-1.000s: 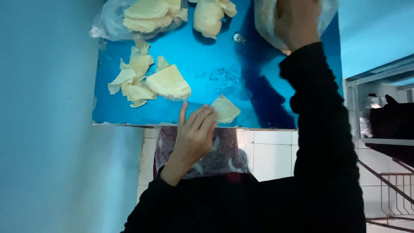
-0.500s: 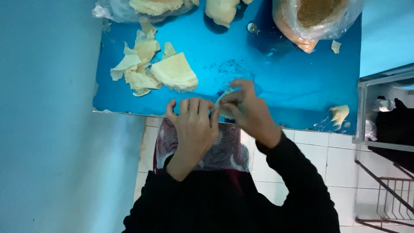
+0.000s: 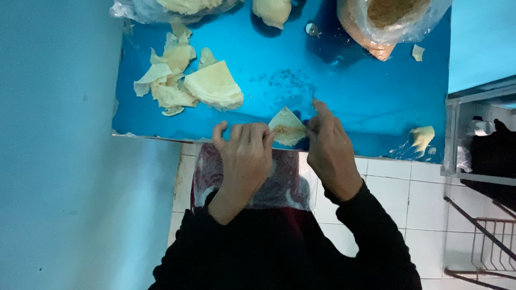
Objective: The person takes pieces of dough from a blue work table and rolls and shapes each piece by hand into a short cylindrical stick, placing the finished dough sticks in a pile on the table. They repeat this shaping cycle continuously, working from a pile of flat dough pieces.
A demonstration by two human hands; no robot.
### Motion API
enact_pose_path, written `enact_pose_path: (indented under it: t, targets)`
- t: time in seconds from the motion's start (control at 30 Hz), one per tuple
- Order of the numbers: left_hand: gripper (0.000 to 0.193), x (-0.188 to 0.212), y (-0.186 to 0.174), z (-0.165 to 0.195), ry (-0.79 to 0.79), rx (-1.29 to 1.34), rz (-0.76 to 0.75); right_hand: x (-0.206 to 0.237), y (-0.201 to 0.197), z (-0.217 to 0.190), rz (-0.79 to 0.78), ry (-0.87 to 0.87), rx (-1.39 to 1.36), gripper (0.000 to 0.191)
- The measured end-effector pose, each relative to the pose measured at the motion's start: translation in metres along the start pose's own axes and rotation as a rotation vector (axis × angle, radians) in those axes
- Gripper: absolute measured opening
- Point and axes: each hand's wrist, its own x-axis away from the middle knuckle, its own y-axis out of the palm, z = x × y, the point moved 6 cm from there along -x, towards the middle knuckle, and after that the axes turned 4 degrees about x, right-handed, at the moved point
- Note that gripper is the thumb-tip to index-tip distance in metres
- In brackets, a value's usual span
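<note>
Two hands are working one small pastry wrapper (image 3: 287, 128) at the near edge of the blue table (image 3: 344, 102). The left hand (image 3: 246, 156) is lying knuckles-up, its fingertips pinching the wrapper's left side. The right hand (image 3: 329, 147) is gripping the wrapper's right side between thumb and fingers, index finger pointing away from the body. The wrapper is showing as a pale triangular fold with a brownish patch of filling at its middle; it is sitting just over the table edge, between both hands.

A loose pile of pale wrapper pieces (image 3: 185, 85) is lying on the table to the left, well apart from the hands. A clear plastic bag of brown crumbly filling (image 3: 391, 19) is standing at the far right of the table. Another clear bag with pale dough (image 3: 177, 6) is showing at the far left edge. One dough scrap (image 3: 421, 137) is resting near the table's right near corner. White floor tiles (image 3: 398, 198) are showing below the table.
</note>
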Motion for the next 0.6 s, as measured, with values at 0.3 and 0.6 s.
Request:
enact_pose_path:
  t: [0.3, 0.6]
  targets:
    - [0.028, 0.010, 0.001, 0.004, 0.086, 0.154, -0.086, -0.004, -0.003, 0.001, -0.074, 0.088, -0.337, 0.062]
    - [0.041, 0.009, 0.007, 0.001, 0.148, 0.081, -0.127, -0.009, -0.004, -0.013, -0.004, -0.004, 0.067, 0.065]
